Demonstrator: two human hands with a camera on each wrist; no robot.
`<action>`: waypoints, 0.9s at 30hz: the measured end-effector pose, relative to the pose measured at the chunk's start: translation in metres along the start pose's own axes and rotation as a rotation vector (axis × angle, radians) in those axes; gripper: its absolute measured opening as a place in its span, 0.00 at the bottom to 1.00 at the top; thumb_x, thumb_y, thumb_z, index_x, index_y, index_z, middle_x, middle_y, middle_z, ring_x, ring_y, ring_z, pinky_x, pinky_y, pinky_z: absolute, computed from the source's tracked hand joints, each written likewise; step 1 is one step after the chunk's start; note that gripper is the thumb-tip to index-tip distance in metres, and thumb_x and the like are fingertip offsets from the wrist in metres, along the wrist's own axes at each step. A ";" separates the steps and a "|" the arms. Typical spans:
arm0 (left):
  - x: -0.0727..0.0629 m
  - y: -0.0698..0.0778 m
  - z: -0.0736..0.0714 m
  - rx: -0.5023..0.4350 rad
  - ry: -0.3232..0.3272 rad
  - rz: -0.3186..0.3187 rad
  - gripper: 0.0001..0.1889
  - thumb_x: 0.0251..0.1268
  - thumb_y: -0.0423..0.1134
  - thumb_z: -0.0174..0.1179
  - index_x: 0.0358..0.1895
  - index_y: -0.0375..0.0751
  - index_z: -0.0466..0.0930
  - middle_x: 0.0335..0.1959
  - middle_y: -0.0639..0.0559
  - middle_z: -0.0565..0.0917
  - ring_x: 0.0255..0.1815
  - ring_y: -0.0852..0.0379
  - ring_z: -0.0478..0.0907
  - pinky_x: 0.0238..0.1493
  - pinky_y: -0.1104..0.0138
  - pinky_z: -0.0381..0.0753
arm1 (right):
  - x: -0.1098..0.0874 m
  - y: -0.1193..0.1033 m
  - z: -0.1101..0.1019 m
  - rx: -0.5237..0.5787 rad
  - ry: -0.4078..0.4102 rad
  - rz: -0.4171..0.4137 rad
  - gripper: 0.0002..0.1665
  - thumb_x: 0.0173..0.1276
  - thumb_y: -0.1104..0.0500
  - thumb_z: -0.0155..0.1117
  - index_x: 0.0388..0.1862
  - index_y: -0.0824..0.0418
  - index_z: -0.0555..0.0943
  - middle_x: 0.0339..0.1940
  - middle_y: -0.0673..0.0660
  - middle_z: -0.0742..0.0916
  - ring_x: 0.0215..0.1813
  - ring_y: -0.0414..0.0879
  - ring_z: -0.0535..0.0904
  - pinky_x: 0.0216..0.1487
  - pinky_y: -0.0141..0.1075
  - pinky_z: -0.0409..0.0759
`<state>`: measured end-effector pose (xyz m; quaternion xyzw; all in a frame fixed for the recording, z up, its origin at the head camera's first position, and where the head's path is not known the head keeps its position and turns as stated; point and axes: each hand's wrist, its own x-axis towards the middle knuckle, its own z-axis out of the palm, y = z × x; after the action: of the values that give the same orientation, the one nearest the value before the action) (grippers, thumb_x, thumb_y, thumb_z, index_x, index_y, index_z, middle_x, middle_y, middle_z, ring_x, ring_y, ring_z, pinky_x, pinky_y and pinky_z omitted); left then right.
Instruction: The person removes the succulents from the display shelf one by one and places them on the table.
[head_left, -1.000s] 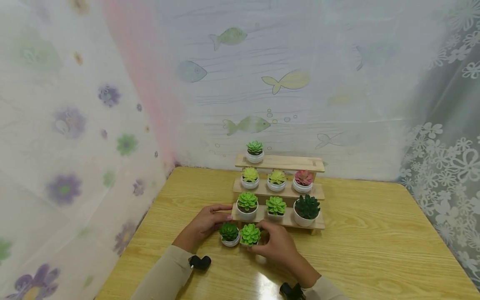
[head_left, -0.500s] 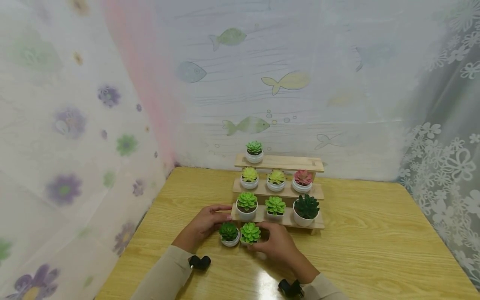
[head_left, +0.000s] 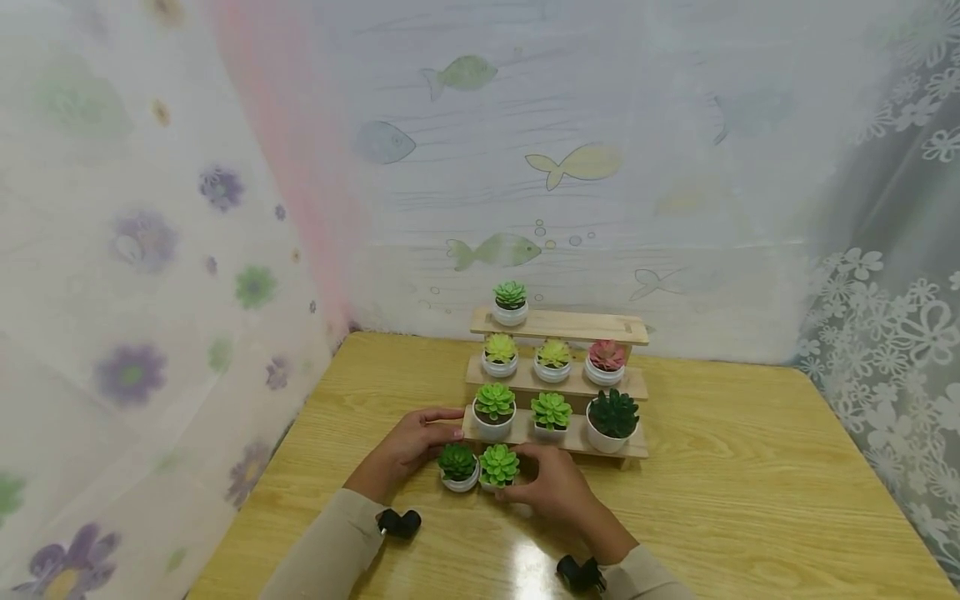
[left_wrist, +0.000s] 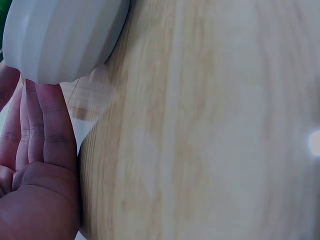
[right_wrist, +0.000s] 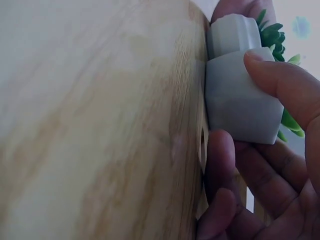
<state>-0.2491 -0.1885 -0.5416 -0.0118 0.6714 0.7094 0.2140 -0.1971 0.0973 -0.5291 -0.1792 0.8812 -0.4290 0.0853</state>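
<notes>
My right hand (head_left: 558,487) pinches the white faceted pot (right_wrist: 245,95) of a bright green succulent (head_left: 498,465), thumb on the near side and fingers on the far side. Directly left of it, a dark green succulent (head_left: 457,462) stands in a ribbed white pot (left_wrist: 65,37). Beside that pot my left hand (head_left: 411,446) lies on its side with straight fingers, fingertips at the left end of the wooden tiered shelf's bottom step (head_left: 577,435). In the left wrist view, the ribbed pot covers its fingertips. Both pots stand on the table in front of the shelf.
Several potted succulents stand on the shelf: a large green one (head_left: 495,403), a small green one (head_left: 551,412) and a dark one (head_left: 613,414) below; two yellowish ones and a red one (head_left: 606,357) midway; one (head_left: 510,296) on top. Patterned curtains (head_left: 480,167) border the wooden table (head_left: 720,483).
The bright green succulent has shifted very slightly left and away from me with my right hand. My left hand stays at the shelf's end.
</notes>
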 end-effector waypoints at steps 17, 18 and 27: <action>-0.001 0.002 0.000 -0.011 -0.003 0.006 0.26 0.69 0.36 0.69 0.69 0.41 0.79 0.46 0.50 0.91 0.47 0.56 0.88 0.48 0.64 0.85 | 0.002 -0.001 -0.002 0.022 -0.027 0.003 0.41 0.49 0.39 0.86 0.60 0.54 0.86 0.61 0.54 0.87 0.67 0.56 0.80 0.68 0.57 0.75; -0.001 0.002 0.000 -0.012 -0.003 0.004 0.26 0.69 0.36 0.69 0.69 0.41 0.79 0.46 0.49 0.91 0.47 0.56 0.88 0.48 0.64 0.85 | 0.002 0.000 -0.002 0.019 -0.028 0.003 0.41 0.49 0.38 0.86 0.60 0.54 0.85 0.61 0.54 0.87 0.67 0.56 0.80 0.68 0.57 0.76; 0.000 0.001 0.001 -0.015 -0.004 0.002 0.26 0.69 0.36 0.69 0.69 0.40 0.79 0.45 0.49 0.91 0.47 0.57 0.88 0.47 0.65 0.85 | 0.001 0.001 -0.001 -0.006 -0.020 0.010 0.42 0.47 0.36 0.86 0.60 0.52 0.86 0.61 0.52 0.87 0.66 0.55 0.80 0.67 0.57 0.75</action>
<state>-0.2495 -0.1876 -0.5404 -0.0113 0.6658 0.7145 0.2146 -0.1986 0.0983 -0.5290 -0.1796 0.8824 -0.4243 0.0959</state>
